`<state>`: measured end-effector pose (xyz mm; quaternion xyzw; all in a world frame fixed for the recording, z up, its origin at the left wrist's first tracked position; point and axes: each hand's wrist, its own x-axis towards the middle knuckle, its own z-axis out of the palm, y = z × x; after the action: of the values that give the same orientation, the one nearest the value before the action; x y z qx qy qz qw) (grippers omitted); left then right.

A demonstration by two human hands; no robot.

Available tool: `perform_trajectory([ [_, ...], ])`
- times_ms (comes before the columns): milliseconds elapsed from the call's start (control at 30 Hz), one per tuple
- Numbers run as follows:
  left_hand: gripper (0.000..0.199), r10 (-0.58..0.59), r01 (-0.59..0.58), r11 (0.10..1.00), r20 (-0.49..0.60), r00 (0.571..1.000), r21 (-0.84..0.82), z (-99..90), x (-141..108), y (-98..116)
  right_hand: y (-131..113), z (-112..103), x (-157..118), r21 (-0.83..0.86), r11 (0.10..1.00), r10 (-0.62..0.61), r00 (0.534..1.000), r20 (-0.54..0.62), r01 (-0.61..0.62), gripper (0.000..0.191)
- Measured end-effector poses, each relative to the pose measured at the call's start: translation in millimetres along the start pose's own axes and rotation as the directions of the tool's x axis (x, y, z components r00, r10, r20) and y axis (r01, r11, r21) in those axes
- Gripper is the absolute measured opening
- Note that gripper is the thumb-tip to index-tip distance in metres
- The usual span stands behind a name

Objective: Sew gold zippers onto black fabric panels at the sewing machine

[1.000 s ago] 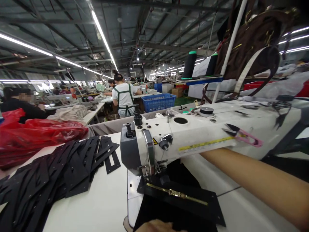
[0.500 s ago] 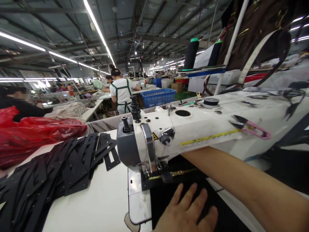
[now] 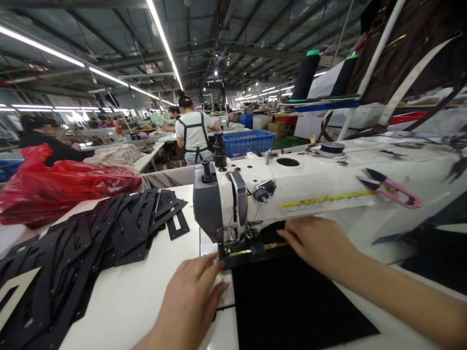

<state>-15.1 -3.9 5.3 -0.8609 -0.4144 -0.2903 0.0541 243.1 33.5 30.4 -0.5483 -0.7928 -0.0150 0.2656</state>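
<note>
A black fabric panel (image 3: 292,301) with a gold-toothed zipper (image 3: 241,253) along its far edge lies under the presser foot of a white sewing machine (image 3: 314,180). My left hand (image 3: 186,291) is at the panel's left end, fingertips touching its corner beside the needle area, thumb held apart. Beyond the zipper's right part, under the machine arm, my right hand (image 3: 317,238) has its fingers bent together on the black fabric. A gold zipper slider (image 3: 272,246) shows near those fingers. The exact contact of the fingertips is partly hidden.
Black punched strips (image 3: 105,233) are heaped on the white table (image 3: 124,296) at left, before a red plastic bag (image 3: 69,180). Pink-handled snips (image 3: 394,189) rest on the machine arm. Thread cones (image 3: 306,75) stand behind. A co-worker (image 3: 193,129) sits ahead near a blue basket (image 3: 248,141).
My left hand has moved from lying spread on the panel to its left end. My right hand has come into view from behind the machine arm. The view has shifted slightly.
</note>
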Motion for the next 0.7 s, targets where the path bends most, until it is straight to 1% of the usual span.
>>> perform_trajectory([
  [33,0.023,0.008,-0.009,0.999,0.011,1.000,0.040,0.7,1,-7,-8,3,-6,-0.029,0.996,-0.087,0.994,0.060,0.089,0.018],
  [67,0.024,0.035,-0.036,0.998,0.025,0.999,0.061,3.2,2,-12,-17,7,-12,-0.049,0.981,-0.181,0.978,0.108,0.187,0.019],
  [100,0.023,0.066,-0.068,0.995,0.034,0.997,0.067,6.9,5,-15,-27,12,-16,-0.066,0.961,-0.261,0.957,0.126,0.270,0.017],
  [133,0.022,0.095,-0.098,0.993,0.042,0.995,0.063,10.8,7,-16,-37,19,-19,-0.077,0.941,-0.319,0.941,0.117,0.329,0.013],
  [167,0.022,0.112,-0.115,0.992,0.044,0.993,0.058,14.4,8,-16,-45,26,-19,-0.079,0.935,-0.341,0.937,0.080,0.347,0.013],
  [233,0.022,0.119,-0.120,0.991,0.029,0.992,0.052,19.7,10,-16,-55,39,-16,-0.031,0.943,-0.330,0.944,0.013,0.330,0.018],
  [267,0.023,0.119,-0.120,0.992,0.020,0.993,0.043,21.4,10,-15,-57,45,-12,0.016,0.945,-0.327,0.945,0.011,0.327,0.020],
  [367,0.023,0.115,-0.115,0.993,-0.027,0.993,0.011,24.1,9,-15,-55,55,-4,0.172,0.930,-0.340,0.938,0.063,0.325,0.021],
  [433,0.024,0.108,-0.108,0.994,-0.062,0.992,0.000,25.4,10,-15,-52,58,-2,0.227,0.923,-0.339,0.937,0.088,0.312,0.023],
  [567,0.027,0.101,-0.101,0.995,-0.098,0.990,-0.003,27.4,12,-14,-52,61,-4,0.225,0.924,-0.338,0.935,0.107,0.308,0.025],
  [700,0.028,0.113,-0.111,0.994,-0.094,0.989,0.025,28.6,13,-12,-53,65,-5,0.199,0.925,-0.348,0.932,0.100,0.324,0.027],
])
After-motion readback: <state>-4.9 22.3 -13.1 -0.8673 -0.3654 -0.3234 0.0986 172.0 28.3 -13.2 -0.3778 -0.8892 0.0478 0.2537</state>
